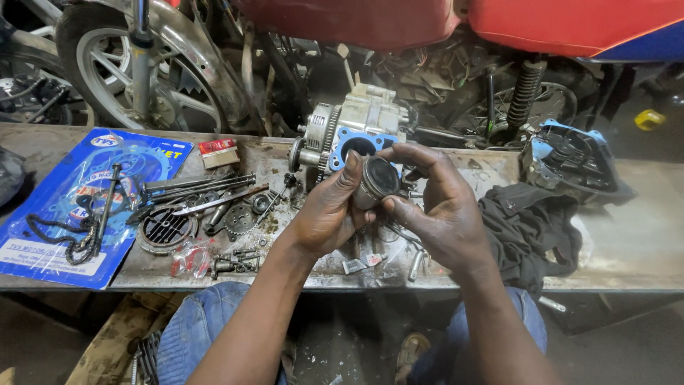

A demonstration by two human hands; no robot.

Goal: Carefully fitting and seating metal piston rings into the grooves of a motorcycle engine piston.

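Both hands hold a round metal piston (378, 181) just above a worn metal bench (634, 235). My left hand (325, 212) cups its left side with the thumb over the top rim. My right hand (436, 203) wraps it from the right, fingertips at the crown and lower edge. Right behind the piston stands a grey engine cylinder block (356, 128) with a blue gasket around its bore.
Left on the bench lie a blue gasket-kit packet (50, 246) with a chain (78, 242), long bolts (199, 187), a sprocket (239, 219) and small parts. A black cloth (531, 232) and a dark cover (570, 160) are on the right. Motorcycles (171, 64) stand behind.
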